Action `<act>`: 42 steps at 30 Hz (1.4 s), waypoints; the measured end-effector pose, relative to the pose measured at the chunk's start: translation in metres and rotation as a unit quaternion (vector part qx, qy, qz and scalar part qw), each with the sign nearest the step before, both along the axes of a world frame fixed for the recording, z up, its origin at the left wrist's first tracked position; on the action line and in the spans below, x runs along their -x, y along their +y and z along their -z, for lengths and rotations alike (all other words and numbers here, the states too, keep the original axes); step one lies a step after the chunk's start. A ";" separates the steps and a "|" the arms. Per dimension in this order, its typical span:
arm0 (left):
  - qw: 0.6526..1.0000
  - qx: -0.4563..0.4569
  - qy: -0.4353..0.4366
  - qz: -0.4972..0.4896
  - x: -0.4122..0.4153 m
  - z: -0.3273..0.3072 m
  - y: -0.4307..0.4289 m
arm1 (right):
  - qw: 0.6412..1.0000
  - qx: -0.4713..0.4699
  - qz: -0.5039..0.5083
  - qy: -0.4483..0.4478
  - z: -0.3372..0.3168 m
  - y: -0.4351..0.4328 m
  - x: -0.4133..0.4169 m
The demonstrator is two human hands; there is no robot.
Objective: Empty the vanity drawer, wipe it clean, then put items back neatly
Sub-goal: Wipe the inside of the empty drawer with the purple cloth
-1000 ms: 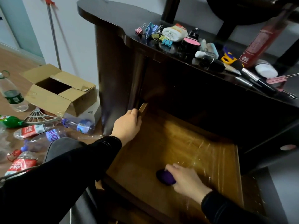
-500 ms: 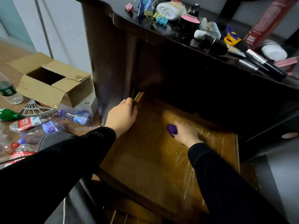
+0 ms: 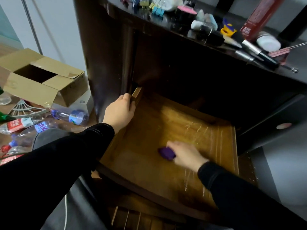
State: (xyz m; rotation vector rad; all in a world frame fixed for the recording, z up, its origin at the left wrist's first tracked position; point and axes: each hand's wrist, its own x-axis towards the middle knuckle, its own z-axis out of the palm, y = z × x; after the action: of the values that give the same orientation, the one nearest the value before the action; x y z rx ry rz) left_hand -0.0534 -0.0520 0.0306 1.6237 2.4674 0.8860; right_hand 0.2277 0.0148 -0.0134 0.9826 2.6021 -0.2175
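**Inside the open brown wooden drawer, a small purple cloth on the bottom**

Toward the drawer's front, the right hand presses the cloth to the wooden bottom, its grip clamped on it. The left hand has its grip closed round the drawer's left wall, far back by the cabinet. Coloured binder clips and silver-handled makeup brushes lie on the dark desk above.

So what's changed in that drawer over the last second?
The right hand swept the cloth toward the back of the drawer, then drew it forward again, gripping it throughout. The left hand stayed holding the drawer's left wall; the things on the top did not move.
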 end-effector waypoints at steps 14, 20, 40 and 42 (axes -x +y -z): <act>1.000 0.005 0.007 -0.005 0.000 0.000 0.002 | 0.991 -0.066 0.108 -0.039 -0.011 0.054 0.031; 1.000 0.007 -0.002 -0.005 -0.002 -0.002 -0.001 | 0.991 0.080 -0.073 -0.081 -0.021 -0.062 -0.011; 1.000 -0.008 0.017 -0.011 0.001 0.002 0.004 | 0.986 -0.057 0.153 0.014 0.001 0.066 0.042; 1.000 -0.009 0.012 -0.009 0.001 0.002 0.003 | 0.990 -0.001 0.141 -0.001 -0.005 0.040 0.037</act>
State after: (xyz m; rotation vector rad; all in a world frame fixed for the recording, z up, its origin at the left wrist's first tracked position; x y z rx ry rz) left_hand -0.0545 -0.0493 0.0285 1.6308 2.5003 0.8975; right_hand 0.1907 0.0551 -0.0085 1.3495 2.4531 -0.2843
